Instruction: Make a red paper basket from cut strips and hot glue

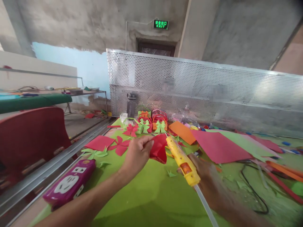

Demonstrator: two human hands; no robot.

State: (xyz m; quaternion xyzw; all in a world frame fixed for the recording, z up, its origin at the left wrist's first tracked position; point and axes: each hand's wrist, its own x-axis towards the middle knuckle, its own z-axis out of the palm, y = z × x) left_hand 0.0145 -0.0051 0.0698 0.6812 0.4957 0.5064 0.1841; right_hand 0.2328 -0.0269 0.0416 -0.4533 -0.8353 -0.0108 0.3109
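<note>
A folded red felt piece is pinched between the thumb and fingers of my left hand. My right hand grips a yellow hot glue gun, its nozzle close to the upper right edge of the felt. A clear glue stick sticks out of the gun's rear end. Just beyond my hands stand small felt baskets with green bows, one of them an orange and red basket. Red flower-shaped cutouts and a green cutout lie to the left of my left hand.
A purple power strip lies at the table's left edge. Red felt sheets and an orange sheet spread to the right. A black cable curls at right. Behind stand a bottle and a perforated metal panel; a red chair is left.
</note>
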